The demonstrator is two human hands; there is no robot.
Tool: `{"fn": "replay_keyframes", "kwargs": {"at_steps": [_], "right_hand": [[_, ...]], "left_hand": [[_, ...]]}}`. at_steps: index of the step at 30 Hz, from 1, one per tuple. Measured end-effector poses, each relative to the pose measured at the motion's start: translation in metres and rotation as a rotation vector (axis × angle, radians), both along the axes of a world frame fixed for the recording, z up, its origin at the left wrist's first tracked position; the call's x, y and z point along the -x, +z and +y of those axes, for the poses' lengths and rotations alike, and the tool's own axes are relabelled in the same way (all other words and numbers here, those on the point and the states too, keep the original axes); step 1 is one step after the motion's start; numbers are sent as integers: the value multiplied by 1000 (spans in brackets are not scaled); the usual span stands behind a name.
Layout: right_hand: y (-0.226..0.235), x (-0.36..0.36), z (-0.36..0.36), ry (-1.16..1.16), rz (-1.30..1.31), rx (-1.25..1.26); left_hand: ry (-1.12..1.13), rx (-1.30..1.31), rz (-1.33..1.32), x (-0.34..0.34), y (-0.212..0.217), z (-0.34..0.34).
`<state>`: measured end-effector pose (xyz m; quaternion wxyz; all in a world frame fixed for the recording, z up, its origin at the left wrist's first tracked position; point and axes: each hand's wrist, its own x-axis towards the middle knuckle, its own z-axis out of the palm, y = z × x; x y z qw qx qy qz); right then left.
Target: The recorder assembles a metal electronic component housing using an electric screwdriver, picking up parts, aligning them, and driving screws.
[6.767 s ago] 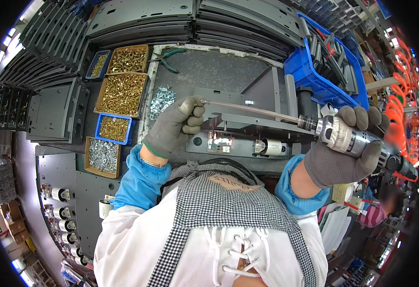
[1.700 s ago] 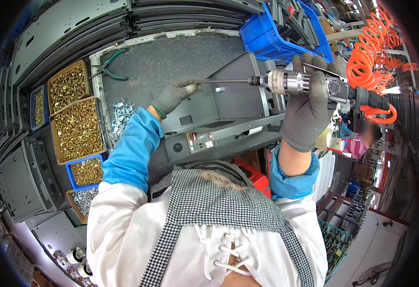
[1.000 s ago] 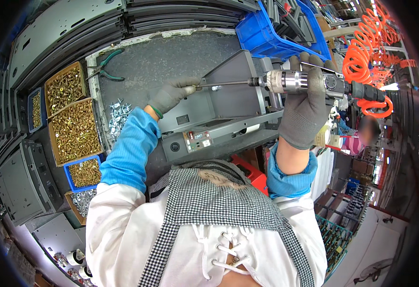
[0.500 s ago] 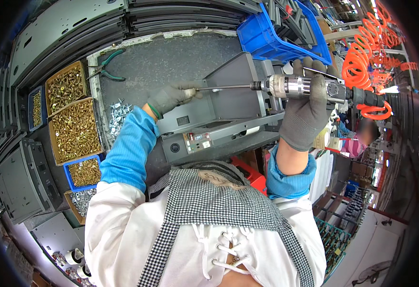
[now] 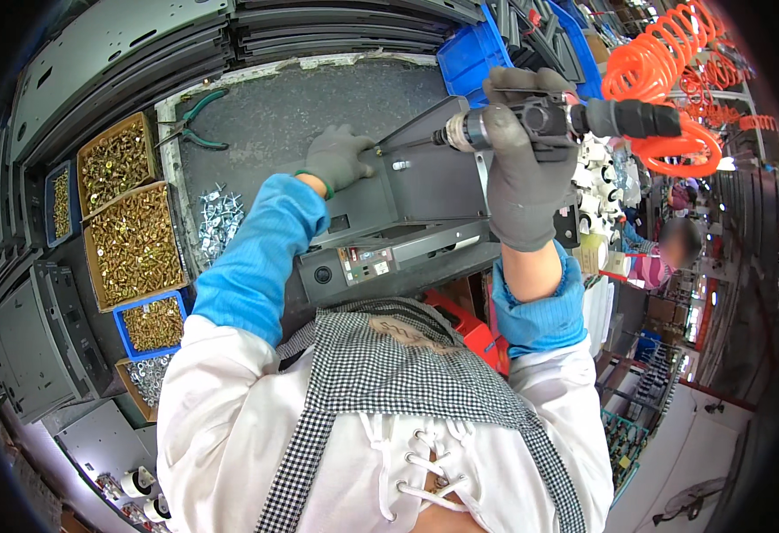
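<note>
In my right hand [image 5: 532, 164], gloved in grey, is a pneumatic screwdriver [image 5: 540, 120]; my fingers wrap its body. Its long thin bit [image 5: 412, 142] points left, and its tip meets the upper left edge of a dark grey metal housing [image 5: 438, 182]. Beside the tip lies my left hand [image 5: 341, 158], also gloved, on the left part of the housing. Its fingers are spread, thumb apart, with no object visible in them. A small whitish fitting [image 5: 401, 164] shows on the housing's inner face. A small panel with a red part [image 5: 367, 265] sits at its near side.
Green-handled pliers [image 5: 198, 124] and a pile of silver screws [image 5: 221, 222] lie left on the bench mat [image 5: 292, 102]. Further left stand boxes of brass-coloured screws [image 5: 132, 244]. A blue crate [image 5: 469, 62] and orange coiled hoses [image 5: 647, 67] are at the right; a person [image 5: 665, 253] is beyond.
The screwdriver has tilted and moved slightly left, bringing its bit to the housing edge. My left hand has let go of the bit's tip and moved right and up onto the housing.
</note>
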<state>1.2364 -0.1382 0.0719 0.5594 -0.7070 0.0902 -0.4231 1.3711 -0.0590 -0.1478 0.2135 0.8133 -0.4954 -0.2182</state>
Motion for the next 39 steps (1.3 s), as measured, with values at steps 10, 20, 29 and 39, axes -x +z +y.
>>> {"fn": "replay_keyframes", "kwargs": {"at_steps": [10, 20, 29, 39], "right_hand": [[-12, -14, 2, 46, 99, -29], [-6, -24, -1, 22, 144, -28], [-8, -29, 0, 43, 244, -80], [-13, -28, -8, 67, 312, 5]], "left_hand": [[7, 132, 66, -3, -22, -5], [-2, 75, 102, -6, -18, -15], [6, 36, 145, -7, -17, -15], [-7, 99, 105, -6, -23, -13]]}}
